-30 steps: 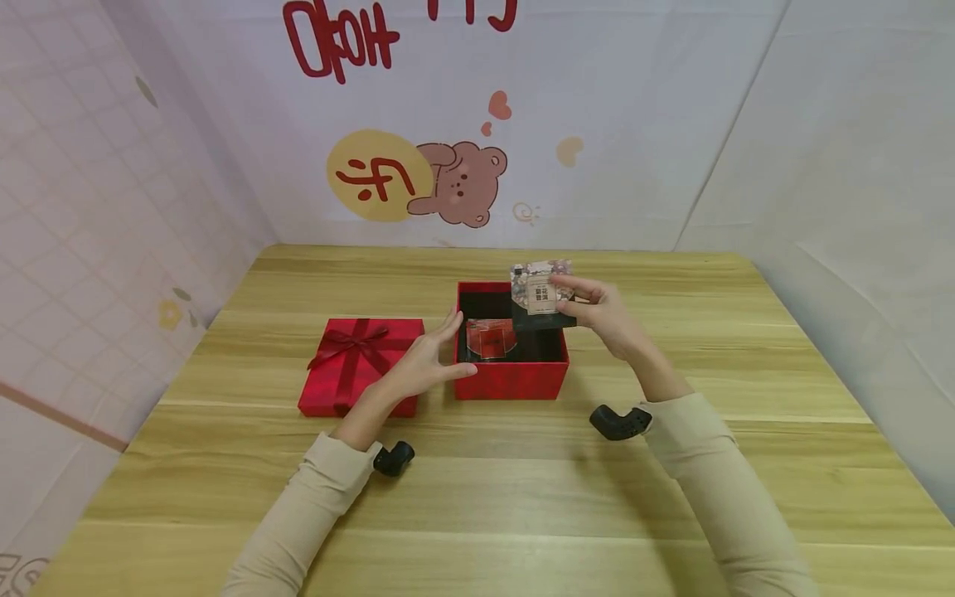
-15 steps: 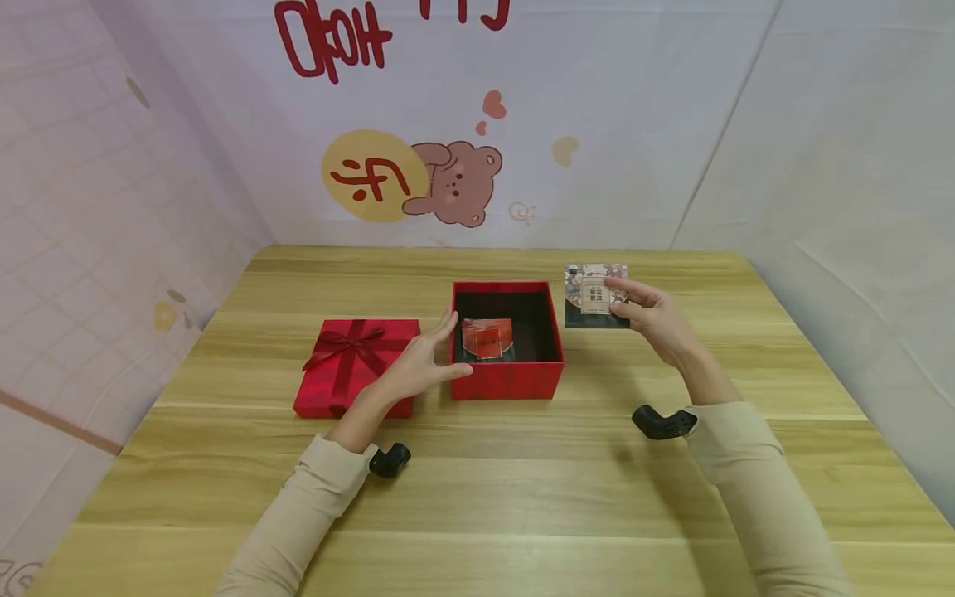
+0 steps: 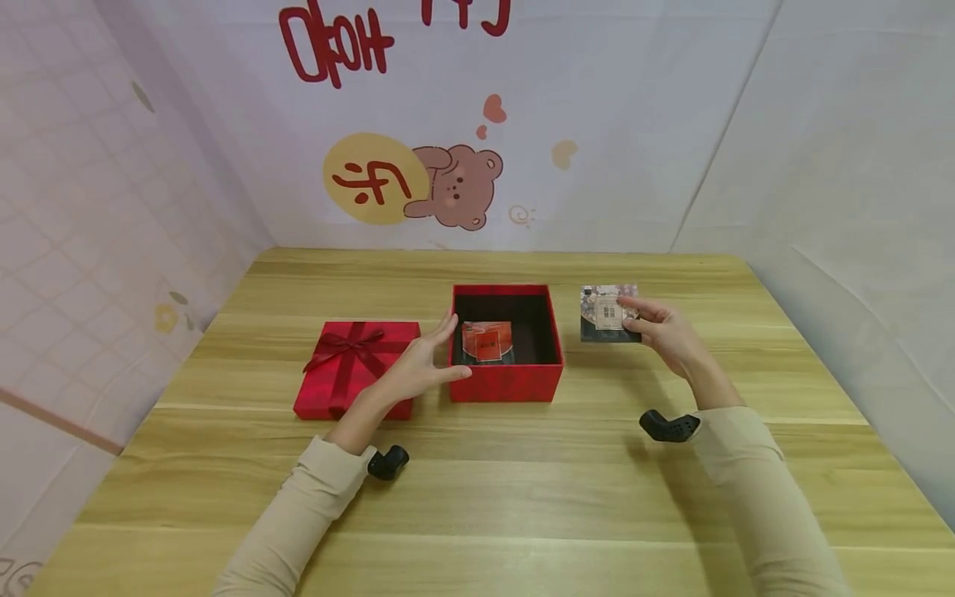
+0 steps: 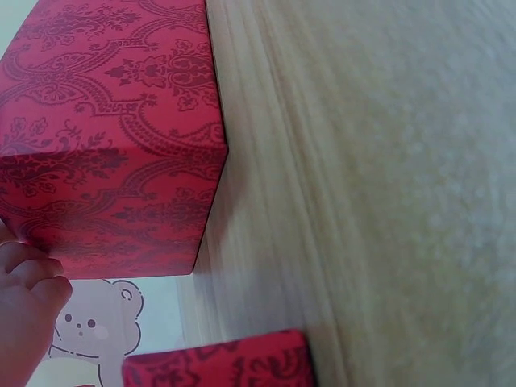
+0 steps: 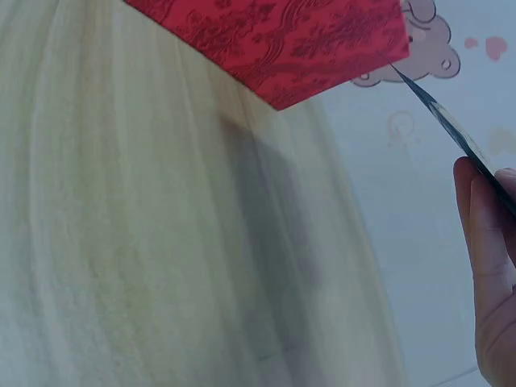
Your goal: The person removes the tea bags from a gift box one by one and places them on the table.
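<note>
Between thumb and fingers, my right hand (image 3: 675, 342) pinches a flat square packet (image 3: 593, 319) with a floral print and a dark lower band. It is held up to the right of a red gift box (image 3: 507, 385). Seen in the right wrist view, the packet (image 5: 443, 121) is a thin edge, raised over the table. My left hand (image 3: 414, 369) touches the box's left side, fingers straight and thumb spread near its front corner. Inside the box's black interior leans a red-orange packet (image 3: 488, 342). The left wrist view shows the box's patterned wall (image 4: 113, 210) beside the fingers.
Left of the box lies its red lid (image 3: 317, 394) with a dark red ribbon bow (image 3: 351, 344), partly behind the left forearm. Black wrist cameras stick out below both wrists. A printed cloth backdrop (image 3: 612, 191) hangs behind the wooden table (image 3: 485, 497).
My right hand has carried the floral packet from over the box out to the right, then slightly lower. The left hand stays at the box's left side.
</note>
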Motion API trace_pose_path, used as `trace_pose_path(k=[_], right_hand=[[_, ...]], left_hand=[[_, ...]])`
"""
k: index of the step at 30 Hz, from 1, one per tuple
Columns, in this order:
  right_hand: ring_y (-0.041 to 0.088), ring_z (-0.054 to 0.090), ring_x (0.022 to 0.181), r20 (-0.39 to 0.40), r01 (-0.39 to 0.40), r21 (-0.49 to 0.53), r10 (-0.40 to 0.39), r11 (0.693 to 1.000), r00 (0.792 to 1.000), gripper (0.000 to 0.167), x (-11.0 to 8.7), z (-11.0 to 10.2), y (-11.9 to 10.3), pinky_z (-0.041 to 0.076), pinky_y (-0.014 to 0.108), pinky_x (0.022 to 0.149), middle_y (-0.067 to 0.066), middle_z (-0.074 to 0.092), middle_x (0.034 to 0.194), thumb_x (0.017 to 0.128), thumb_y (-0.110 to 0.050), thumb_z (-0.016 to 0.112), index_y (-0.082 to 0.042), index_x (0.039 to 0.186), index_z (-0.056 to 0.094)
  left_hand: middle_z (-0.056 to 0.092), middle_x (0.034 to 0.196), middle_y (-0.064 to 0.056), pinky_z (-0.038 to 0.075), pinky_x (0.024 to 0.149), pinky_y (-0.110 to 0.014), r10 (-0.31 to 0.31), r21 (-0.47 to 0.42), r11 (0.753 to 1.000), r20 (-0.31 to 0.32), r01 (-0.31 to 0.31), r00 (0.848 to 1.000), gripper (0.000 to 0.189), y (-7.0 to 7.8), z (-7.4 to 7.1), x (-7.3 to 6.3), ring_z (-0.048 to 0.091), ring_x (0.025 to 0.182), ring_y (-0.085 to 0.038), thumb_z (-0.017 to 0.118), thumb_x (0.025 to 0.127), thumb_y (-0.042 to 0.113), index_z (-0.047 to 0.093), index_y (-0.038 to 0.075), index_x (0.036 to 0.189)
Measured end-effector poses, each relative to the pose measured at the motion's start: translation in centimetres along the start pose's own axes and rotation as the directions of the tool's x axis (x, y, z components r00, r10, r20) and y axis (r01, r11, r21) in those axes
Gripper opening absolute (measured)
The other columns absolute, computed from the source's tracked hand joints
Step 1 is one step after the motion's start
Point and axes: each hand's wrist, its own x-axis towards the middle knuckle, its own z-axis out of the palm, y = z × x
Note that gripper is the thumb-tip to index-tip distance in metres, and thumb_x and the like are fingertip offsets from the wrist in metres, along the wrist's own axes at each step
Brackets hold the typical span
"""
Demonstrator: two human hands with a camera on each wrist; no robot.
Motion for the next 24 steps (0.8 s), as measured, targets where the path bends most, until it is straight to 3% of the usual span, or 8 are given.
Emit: trace_pose_path(k=[3,5,9,12,16,17,19,24], right_hand=[[0.030,0.010,0.138,-0.001,-0.032,0.002,0.032,0.999,0.999,0.054,0.3,-0.2,0.8,0.043,0.013,0.080,0.013,0.007,0.152,0.094,-0.010,0.050,0.000,0.141,0.028],[0.023,0.021,0.136,-0.003,-0.057,0.011,0.057,0.998,0.998,0.054,0.6,-0.3,1.3,0.043,0.013,0.080,0.012,0.006,0.153,0.094,-0.010,0.050,-0.001,0.142,0.027],[0.002,0.045,0.112,-0.001,-0.077,0.051,0.077,0.996,0.997,0.055,0.9,-0.4,2.4,0.044,0.014,0.080,0.016,0.009,0.151,0.093,-0.008,0.050,-0.001,0.143,0.026],[0.010,0.041,0.122,0.006,-0.082,0.039,0.081,0.996,0.997,0.055,1.1,-0.3,2.8,0.041,0.023,0.093,0.016,0.009,0.151,0.093,-0.008,0.050,-0.001,0.143,0.026],[0.031,0.010,0.137,0.020,-0.084,-0.009,0.084,0.996,0.996,0.056,1.4,0.0,3.1,0.021,0.045,0.108,0.016,0.009,0.151,0.094,-0.009,0.050,0.003,0.142,0.024],[0.032,0.008,0.137,0.028,-0.076,-0.011,0.076,0.997,0.997,0.056,1.5,0.1,3.2,0.015,0.049,0.108,0.018,0.009,0.151,0.094,-0.009,0.050,0.004,0.141,0.024],[0.034,0.009,0.137,0.040,-0.060,-0.009,0.061,0.998,0.997,0.057,1.8,0.2,3.6,0.015,0.051,0.107,0.020,0.010,0.150,0.093,-0.010,0.052,0.006,0.140,0.024],[0.033,0.018,0.135,0.075,-0.005,-0.038,0.008,0.999,0.997,0.055,2.1,0.3,4.5,0.026,0.050,0.104,0.018,0.019,0.149,0.089,-0.019,0.059,-0.005,0.138,0.039]], left_hand=[[0.007,0.151,-0.016,0.023,0.106,-0.048,0.012,-0.004,1.000,-0.003,-0.012,1.000,0.087,0.0,0.0,0.0,0.012,0.137,-0.031,0.068,0.082,0.027,0.015,-0.002,0.144],[0.007,0.151,-0.016,0.023,0.106,-0.048,0.010,-0.004,1.000,-0.003,-0.010,1.000,0.086,0.0,0.0,0.0,0.012,0.138,-0.031,0.068,0.082,0.026,0.015,-0.002,0.144],[0.006,0.152,-0.014,0.024,0.106,-0.047,0.001,0.003,1.000,0.002,-0.001,1.000,0.087,-0.1,0.0,-0.1,0.013,0.138,-0.030,0.068,0.082,0.027,0.015,-0.002,0.144],[0.006,0.152,-0.014,0.024,0.106,-0.047,-0.003,0.010,1.000,0.004,0.003,1.000,0.087,-0.2,0.0,0.0,0.014,0.137,-0.030,0.068,0.082,0.029,0.014,-0.001,0.144],[0.006,0.152,-0.014,0.024,0.106,-0.047,-0.003,0.014,1.000,0.006,0.003,1.000,0.088,-0.2,0.0,0.0,0.014,0.137,-0.030,0.068,0.082,0.031,0.014,0.001,0.145],[0.006,0.152,-0.014,0.024,0.106,-0.047,-0.001,0.012,1.000,0.007,0.001,1.000,0.088,-0.2,0.0,0.0,0.013,0.137,-0.030,0.068,0.082,0.031,0.013,0.002,0.145],[0.006,0.152,-0.013,0.023,0.107,-0.046,0.002,0.010,1.000,0.006,-0.002,1.000,0.088,-0.3,0.0,0.0,0.013,0.138,-0.029,0.068,0.082,0.031,0.013,0.002,0.145],[0.005,0.152,-0.012,0.022,0.107,-0.046,-0.002,0.006,1.000,0.004,0.002,1.000,0.088,-0.4,0.1,0.0,0.012,0.138,-0.029,0.068,0.082,0.031,0.014,0.002,0.145]])
